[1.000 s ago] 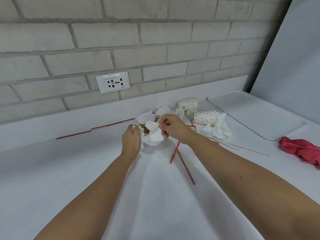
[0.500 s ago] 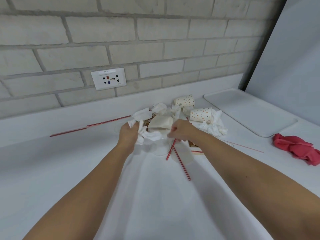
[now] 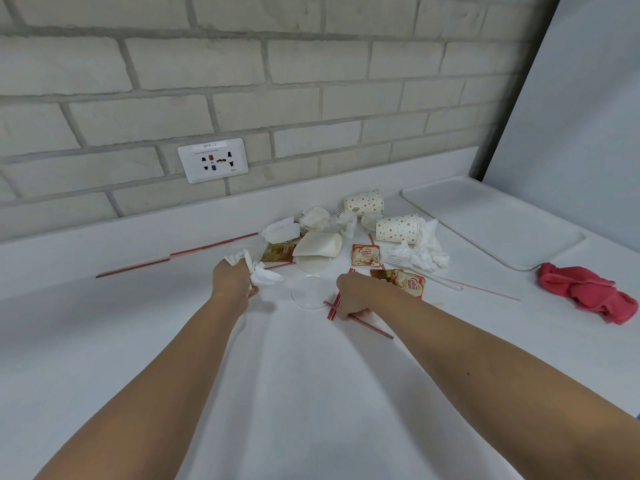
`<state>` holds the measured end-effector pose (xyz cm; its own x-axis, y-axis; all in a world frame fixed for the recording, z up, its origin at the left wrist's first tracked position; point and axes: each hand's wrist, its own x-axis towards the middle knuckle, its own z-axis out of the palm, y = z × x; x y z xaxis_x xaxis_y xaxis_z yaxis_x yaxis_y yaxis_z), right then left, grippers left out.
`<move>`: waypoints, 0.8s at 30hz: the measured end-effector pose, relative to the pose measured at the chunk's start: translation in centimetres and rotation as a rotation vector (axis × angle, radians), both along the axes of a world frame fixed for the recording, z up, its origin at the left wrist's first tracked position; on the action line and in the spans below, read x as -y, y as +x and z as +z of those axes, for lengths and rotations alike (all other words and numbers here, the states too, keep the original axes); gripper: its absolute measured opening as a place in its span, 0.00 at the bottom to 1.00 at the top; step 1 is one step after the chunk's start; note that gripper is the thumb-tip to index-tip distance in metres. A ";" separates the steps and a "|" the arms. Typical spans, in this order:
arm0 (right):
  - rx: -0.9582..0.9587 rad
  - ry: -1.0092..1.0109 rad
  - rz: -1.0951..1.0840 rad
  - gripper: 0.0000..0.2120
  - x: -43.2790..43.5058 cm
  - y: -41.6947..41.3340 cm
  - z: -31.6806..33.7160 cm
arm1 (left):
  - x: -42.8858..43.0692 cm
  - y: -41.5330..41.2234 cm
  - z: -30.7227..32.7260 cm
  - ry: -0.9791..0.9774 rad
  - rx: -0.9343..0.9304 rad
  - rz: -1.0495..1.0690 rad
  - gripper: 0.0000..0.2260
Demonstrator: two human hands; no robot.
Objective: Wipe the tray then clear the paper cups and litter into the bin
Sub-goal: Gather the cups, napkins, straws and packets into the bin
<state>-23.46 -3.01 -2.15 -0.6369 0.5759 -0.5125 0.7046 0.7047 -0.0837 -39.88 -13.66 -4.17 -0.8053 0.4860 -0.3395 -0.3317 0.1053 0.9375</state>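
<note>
ref. point: clear lid (image 3: 309, 292), flat on the white surface (image 3: 311, 393).
left hand (image 3: 232, 280): just left of lid. grip clenched round a crumpled tissue (image 3: 265, 276), which sticks out both ends of the fist.
right hand (image 3: 353, 296): just right of lid, knuckles up. grip closed on two crossed striped straws (image 3: 374, 328) lying on the surface.
behind lid, touching: flattened cup (image 3: 317, 244).
behind-right of lid: 2 dotted paper cups, both on their sides, far cup (image 3: 363, 204) & near cup (image 3: 396, 228); tissue pile (image 3: 422, 254) w/ plastic fork (image 3: 415, 268) next to near cup.
right of lid, near: creamer sachets (image 3: 365, 255).
far right of lid: tray (image 3: 495, 223), nothing on it; red cloth (image 3: 585, 292) bunched just in front of the tray, off it.
</note>
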 end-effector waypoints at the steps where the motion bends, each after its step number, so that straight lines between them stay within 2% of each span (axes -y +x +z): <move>1: 0.016 0.013 0.017 0.13 0.2 -0.1 0.0 | 0.0 0.0 0.1 -0.006 0.000 -0.001 0.11; 6: -0.032 -0.025 0.011 0.16 0.0 -0.4 0.7 | 0.2 -0.1 0.3 -0.033 -0.017 -0.018 0.13; 11: -0.311 -0.222 -0.204 0.16 -2.3 -1.0 1.0 | 0.2 -0.1 0.4 -0.030 -0.016 0.010 0.13; 13: -0.284 -0.204 -0.271 0.12 -2.7 -1.2 1.4 | 0.2 -0.1 0.3 -0.025 -0.020 0.023 0.14; 15: -0.275 -0.122 -0.352 0.15 -2.6 -1.1 1.6 | 0.1 0.1 0.4 -0.034 -0.029 0.016 0.14; 17: -0.283 -0.004 -0.303 0.17 -2.0 -0.9 1.3 | -0.1 0.3 0.4 -0.038 -0.034 0.014 0.13; 20: -0.187 0.087 -0.265 0.12 -2.0 -1.7 -0.4 | -0.4 0.4 0.2 -0.035 -0.057 0.006 0.13; 23: -0.198 0.078 -0.301 0.11 -1.7 -2.8 -1.2 | -0.6 0.6 -0.1 -0.043 -0.094 -0.010 0.07; 24: -0.200 0.072 -0.301 0.08 -1.6 -3.3 -1.1 | -0.6 0.6 -0.1 -0.041 -0.107 -0.013 0.05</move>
